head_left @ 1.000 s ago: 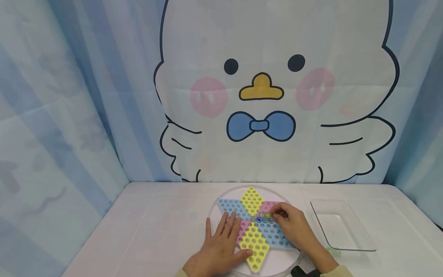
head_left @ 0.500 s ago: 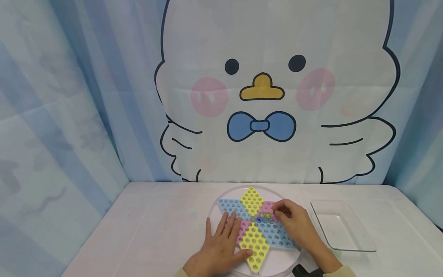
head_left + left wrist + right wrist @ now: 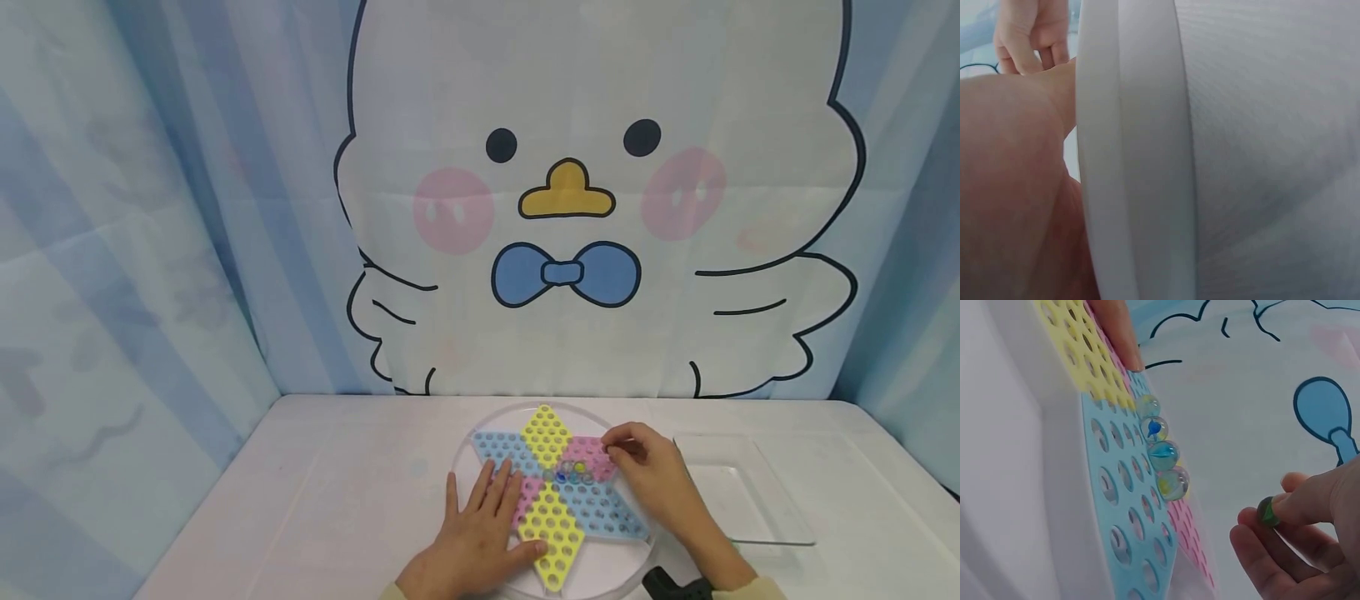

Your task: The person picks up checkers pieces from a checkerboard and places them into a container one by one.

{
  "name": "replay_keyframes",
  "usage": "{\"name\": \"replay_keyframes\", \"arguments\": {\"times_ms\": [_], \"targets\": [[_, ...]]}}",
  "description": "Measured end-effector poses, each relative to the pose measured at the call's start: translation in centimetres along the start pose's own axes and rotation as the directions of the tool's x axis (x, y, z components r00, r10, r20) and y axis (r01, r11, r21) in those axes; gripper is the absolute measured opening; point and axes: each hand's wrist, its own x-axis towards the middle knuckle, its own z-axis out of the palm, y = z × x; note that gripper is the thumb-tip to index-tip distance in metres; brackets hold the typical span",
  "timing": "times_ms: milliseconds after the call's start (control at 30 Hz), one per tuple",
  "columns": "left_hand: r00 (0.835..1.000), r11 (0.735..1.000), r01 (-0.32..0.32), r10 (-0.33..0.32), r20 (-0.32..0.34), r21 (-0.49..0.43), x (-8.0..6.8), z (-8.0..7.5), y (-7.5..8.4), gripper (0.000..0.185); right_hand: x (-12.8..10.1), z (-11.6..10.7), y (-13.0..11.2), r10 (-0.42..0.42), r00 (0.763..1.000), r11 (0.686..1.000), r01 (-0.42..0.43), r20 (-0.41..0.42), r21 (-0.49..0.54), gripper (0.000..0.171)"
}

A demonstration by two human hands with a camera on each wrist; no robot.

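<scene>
A round white Chinese checkers board (image 3: 600, 568) with a yellow, blue and pink star lies on the table. My left hand (image 3: 483, 537) rests on its left side, fingers spread. Several clear glass marbles (image 3: 1164, 455) with coloured cores sit in the holes near the star's centre. To the right of them, my right hand (image 3: 660, 487) is raised over the pink point's outer edge. Between its thumb and fingers it pinches a green marble (image 3: 1268, 512), apart from the board in the right wrist view. The left wrist view is mostly filled by the board's rim (image 3: 1147, 156).
A clear plastic tray (image 3: 738, 500) stands to the right of the board, partly behind the right forearm. A black device (image 3: 675, 586) is by the right wrist. Behind the table hangs a curtain (image 3: 570, 350) printed with a cartoon bird.
My right hand has moved right and slightly away from the row of marbles, toward the board's right edge. The left hand has stayed in place.
</scene>
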Motion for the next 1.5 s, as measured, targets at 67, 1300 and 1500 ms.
{"name": "replay_keyframes", "arguments": {"times_ms": [67, 1300, 1500], "targets": [[1.0, 1.0, -0.004, 0.004, -0.004, 0.002, 0.0, 0.0, 0.0, 0.098, 0.0, -0.3, -0.1, 0.006, 1.0, 1.0, -0.006, -0.003, 0.003, 0.016], [1.0, 1.0, 0.012, -0.012, 0.029, -0.007, 0.2, 0.1, 0.1, 0.097, -0.2, -4.7, 1.0, -0.028, 0.988, 0.999, 0.034, -0.155, 0.039, 0.017], [1.0, 1.0, 0.009, -0.009, 0.021, -0.008, 0.2, 0.1, 0.0, 0.097, -0.2, -5.2, 1.3, -0.008, 0.988, 1.0, 0.012, -0.155, 0.028, 0.018]]}}
